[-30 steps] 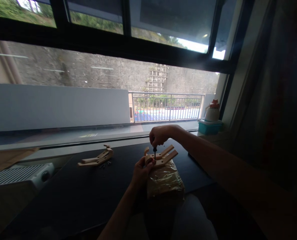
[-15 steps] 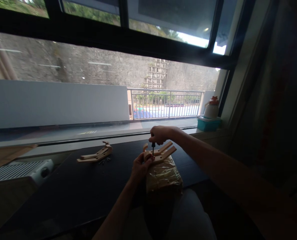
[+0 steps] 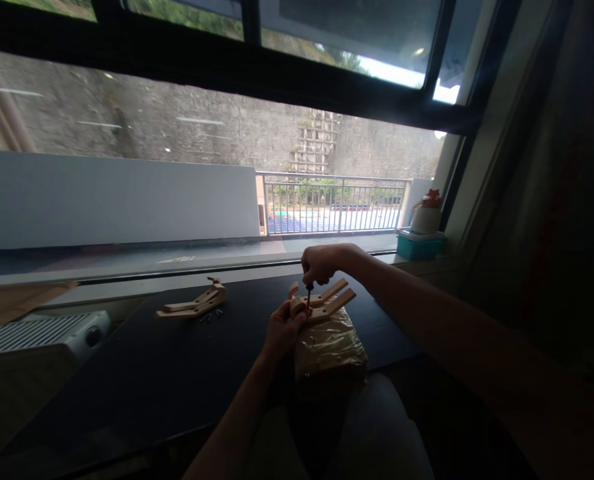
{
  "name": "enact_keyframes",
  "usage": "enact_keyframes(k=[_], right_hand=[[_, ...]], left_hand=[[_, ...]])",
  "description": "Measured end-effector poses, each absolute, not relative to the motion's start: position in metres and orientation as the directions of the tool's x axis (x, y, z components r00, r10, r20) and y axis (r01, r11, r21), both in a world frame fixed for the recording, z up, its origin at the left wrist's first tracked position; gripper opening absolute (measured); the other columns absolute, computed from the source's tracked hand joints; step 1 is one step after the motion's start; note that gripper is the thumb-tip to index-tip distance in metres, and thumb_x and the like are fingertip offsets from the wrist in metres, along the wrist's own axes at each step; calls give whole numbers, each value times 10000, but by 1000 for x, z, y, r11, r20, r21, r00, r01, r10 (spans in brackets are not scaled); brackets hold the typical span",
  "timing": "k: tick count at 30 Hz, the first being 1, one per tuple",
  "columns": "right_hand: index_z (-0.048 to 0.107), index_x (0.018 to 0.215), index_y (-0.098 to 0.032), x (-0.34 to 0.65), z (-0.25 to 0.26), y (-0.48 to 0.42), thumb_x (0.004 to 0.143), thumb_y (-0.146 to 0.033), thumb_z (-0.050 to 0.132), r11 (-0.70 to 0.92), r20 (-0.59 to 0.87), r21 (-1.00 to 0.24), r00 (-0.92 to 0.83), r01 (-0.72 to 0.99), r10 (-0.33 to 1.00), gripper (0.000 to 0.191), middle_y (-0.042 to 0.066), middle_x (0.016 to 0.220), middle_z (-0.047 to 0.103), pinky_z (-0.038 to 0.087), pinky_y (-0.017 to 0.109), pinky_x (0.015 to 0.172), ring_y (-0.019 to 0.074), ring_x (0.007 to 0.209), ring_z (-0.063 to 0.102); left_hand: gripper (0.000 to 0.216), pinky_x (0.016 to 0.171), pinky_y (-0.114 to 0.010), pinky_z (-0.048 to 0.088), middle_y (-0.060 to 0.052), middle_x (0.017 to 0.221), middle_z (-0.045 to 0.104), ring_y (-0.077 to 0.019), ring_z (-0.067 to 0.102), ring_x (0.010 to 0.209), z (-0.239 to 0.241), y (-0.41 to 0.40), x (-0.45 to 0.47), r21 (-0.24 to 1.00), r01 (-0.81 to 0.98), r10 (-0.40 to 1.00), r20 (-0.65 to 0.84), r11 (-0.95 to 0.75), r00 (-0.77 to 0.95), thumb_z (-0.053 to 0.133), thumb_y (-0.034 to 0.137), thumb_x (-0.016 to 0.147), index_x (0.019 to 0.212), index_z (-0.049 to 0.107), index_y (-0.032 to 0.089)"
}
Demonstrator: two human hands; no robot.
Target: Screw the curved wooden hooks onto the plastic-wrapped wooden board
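On the dark table below the window, a wooden frame lay across the far end of a block wrapped in shiny film. Its long axis slanted from the near left to the far right; two parallel bars pointed away to the right, and the curved end faced left. The left hand had its fingers and thumb pinched on that curved end, partly hiding it. The right hand was bent over from above, its fingers wrapped round the handle of a screwdriver, which stood nearly upright, shaft downward, beside the left fingertips. Whether the tip sat in a screw could not be made out.

A teal box with a paler top stood on the sill at the right, its contents hidden; a white container with an orange top rested on it.

Well left of the hands, a second wooden frame lay along a similar slant, its bars pointing left and its curved end right, with a few loose screws just beside it. Farther left were a white radiator and a sheet of cardboard. The right forearm reached over the table's right side, covering part of it.
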State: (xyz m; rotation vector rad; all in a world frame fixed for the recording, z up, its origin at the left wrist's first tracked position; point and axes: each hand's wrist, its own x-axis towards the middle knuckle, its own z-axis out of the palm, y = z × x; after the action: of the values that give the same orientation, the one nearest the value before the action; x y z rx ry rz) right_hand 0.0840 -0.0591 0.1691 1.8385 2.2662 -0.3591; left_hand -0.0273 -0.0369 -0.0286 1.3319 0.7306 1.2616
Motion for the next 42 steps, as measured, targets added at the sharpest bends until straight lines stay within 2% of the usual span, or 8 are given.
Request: enact_keyframes(k=[4,10,13,20,22,25,31,42], right_hand=[[647,849,-55,91,170,-61,820,-379,546,178,-300,-46,-184,983,936,341,54,633,614,443,271,522,134,555,568],[640,941,-100,79,182,-58,739,-164,637,239,-292,-97,-257,966,921,212,20,694,616,436,220,547,110,620,567],[639,930,-91,78,178,-56,756,-162,618,239,-271,-112,-261,965,927,189,29,697,614,429,225,542,107,601,559],[620,924,-90,94,160,-57,867,-410,456,212,-146,-126,-230,969,962,364,56,702,626,406,246,507,109,533,538],[612,950,-116,103,154,-58,825,-401,519,260,-113,-226,-291,939,950,325,48,756,639,399,219,508,97,557,539],[609,930,-144,114,142,-60,780,-324,568,371,63,-324,-371,870,926,238,47,842,642,391,203,550,102,650,550],[552,898,-153,116,111,-60,825,-366,476,315,302,-262,-233,912,924,238,49,775,613,332,231,542,121,628,503],[497,917,-161,110,102,-59,835,-345,462,276,340,-272,-176,922,924,204,42,760,592,277,242,525,115,592,461]], left_hand=[[290,722,-298,490,-30,739,699,-184,643,726,-29,-36,-27,947,-244,933,266,-207,243,752,333,570,769,657,145],[303,714,-286,489,-33,749,700,-192,646,742,-33,-32,-29,949,-230,931,270,-214,248,756,341,573,780,654,145],[295,723,-276,485,-27,763,701,-186,643,755,-34,-33,-28,952,-232,933,255,-198,254,752,344,577,780,652,154],[277,731,-289,485,-34,753,699,-190,639,747,-31,-36,-27,946,-250,936,265,-206,232,752,323,568,766,660,153],[272,721,-294,487,-37,746,701,-197,641,741,-31,-36,-28,944,-252,933,275,-215,233,751,314,571,773,666,154],[248,715,-289,484,-40,767,705,-200,640,757,-32,-35,-29,947,-221,924,287,-234,252,726,314,608,795,667,162],[243,705,-279,483,-40,760,708,-199,638,750,-28,-38,-31,950,-211,930,278,-230,240,727,314,590,770,671,160],[295,711,-291,495,-30,726,702,-183,641,718,-28,-35,-27,944,-289,939,237,-161,249,772,285,526,766,669,148]])
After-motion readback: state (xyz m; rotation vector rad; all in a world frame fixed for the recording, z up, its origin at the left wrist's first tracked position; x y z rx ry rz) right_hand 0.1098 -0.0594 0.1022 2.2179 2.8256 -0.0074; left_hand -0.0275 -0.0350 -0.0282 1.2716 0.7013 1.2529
